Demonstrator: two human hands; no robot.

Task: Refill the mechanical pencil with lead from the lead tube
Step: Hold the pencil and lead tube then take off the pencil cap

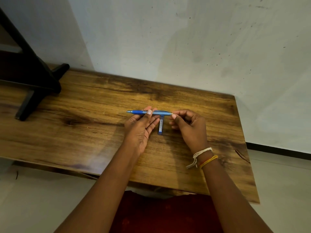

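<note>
Mechanical pencil, level above the bench: left hand fingers closed round its barrel, right hand pinching its rear cap, apparently uncapping; lead tube lying just below the pencil, to be opened next.

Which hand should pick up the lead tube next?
Right, probably. The left hand is holding the pencil by its barrel, while the right hand only pinches the pencil's back end and sits beside the lead tube on the table.
</note>
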